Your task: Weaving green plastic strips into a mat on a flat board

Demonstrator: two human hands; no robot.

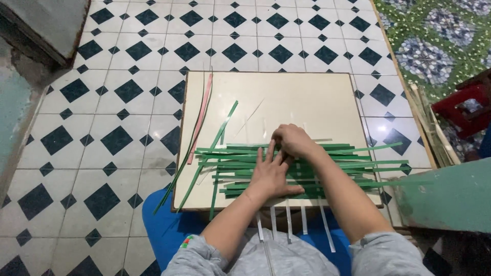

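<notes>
A cream board (307,97) lies on the tiled floor in front of me. On its near half, several green strips (358,166) lie crosswise, interlaced with white strips (327,230) that hang over the near edge. My left hand (271,176) rests flat on the green strips with fingers spread, pressing them down. Just beyond it, my right hand (294,140) is curled, with its fingertips on the far edge of the woven patch; whether it pinches a strip is unclear.
Pink strips (202,115) and loose green strips (197,153) lie along the board's left side. A red stool (468,107) and a bundle of pale sticks (434,128) stand at the right. A green panel (450,197) sits near right. Blue cloth (163,225) lies under the board.
</notes>
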